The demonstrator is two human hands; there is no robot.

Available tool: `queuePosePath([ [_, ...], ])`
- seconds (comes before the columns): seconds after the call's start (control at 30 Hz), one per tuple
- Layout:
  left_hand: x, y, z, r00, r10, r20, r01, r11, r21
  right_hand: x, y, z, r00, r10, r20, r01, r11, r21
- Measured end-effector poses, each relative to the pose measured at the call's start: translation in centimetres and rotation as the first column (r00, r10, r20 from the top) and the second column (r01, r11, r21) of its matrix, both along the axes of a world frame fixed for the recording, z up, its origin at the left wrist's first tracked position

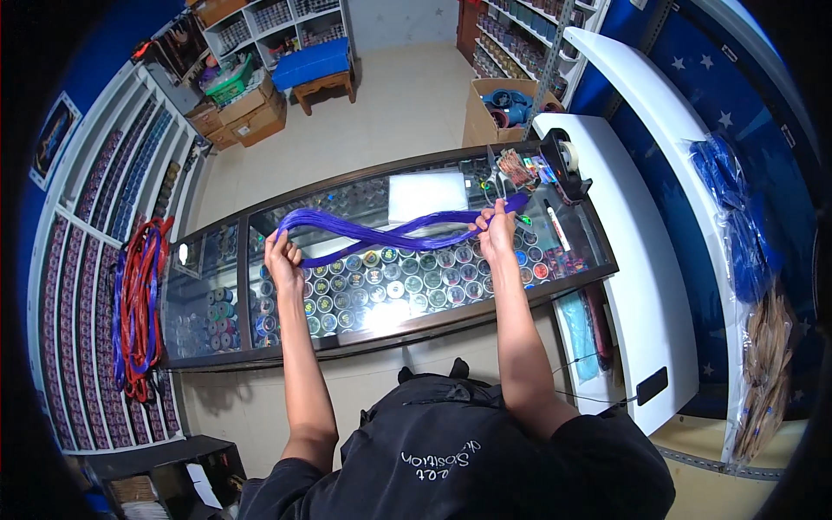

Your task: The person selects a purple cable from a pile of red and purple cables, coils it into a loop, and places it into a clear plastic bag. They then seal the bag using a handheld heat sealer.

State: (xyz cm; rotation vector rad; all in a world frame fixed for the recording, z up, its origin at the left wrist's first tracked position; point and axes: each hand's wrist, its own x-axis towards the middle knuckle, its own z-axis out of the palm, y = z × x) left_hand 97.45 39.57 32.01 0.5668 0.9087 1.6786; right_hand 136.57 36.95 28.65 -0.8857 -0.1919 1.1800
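Note:
A glossy purple skein of fine strands (381, 236) is stretched between my hands above the glass counter, crossing itself once in a figure-eight. My left hand (284, 260) is closed round its left loop. At the other end, my right hand (497, 232) grips the skein, and a short purple end sticks out past the fingers. Scissors (497, 180) lie just beyond my right hand. A flat white sheet (429, 186) is behind the skein. Beneath the glass top (407, 334) sit rows of round spools.
A black tape dispenser (568, 172) and a marker (555, 225) lie at the counter's right end. Red and purple skeins (141, 303) hang at left beside spool shelves (78, 329). A phone (652, 386) rests on the white side surface. A blue-topped stool (312, 68) stands beyond.

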Motion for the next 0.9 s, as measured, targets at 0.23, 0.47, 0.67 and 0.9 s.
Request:
queuePosePath([
  [0.23,-0.5,0.4,-0.3,0.989,-0.149,0.009,0.149,0.980,-0.130,1.0,0.4,0.1,0.837,-0.014,0.548,0.089,0.990,-0.111],
  [0.47,-1.0,1.1,0.0,0.916,-0.304,0.263,0.341,0.934,-0.108,0.7,-0.4,2.4,0.371,0.058,0.927,0.196,0.971,-0.139],
  [0.67,-0.6,2.0,1.6,0.860,-0.348,0.374,0.393,0.918,-0.048,1.5,-0.6,2.0,0.447,0.034,0.894,-0.036,0.999,-0.020],
  [0.9,-0.4,2.8,2.1,0.927,-0.318,0.198,0.338,0.938,-0.076,0.1,-1.9,4.3,0.584,0.127,0.802,-0.242,0.970,0.023],
])
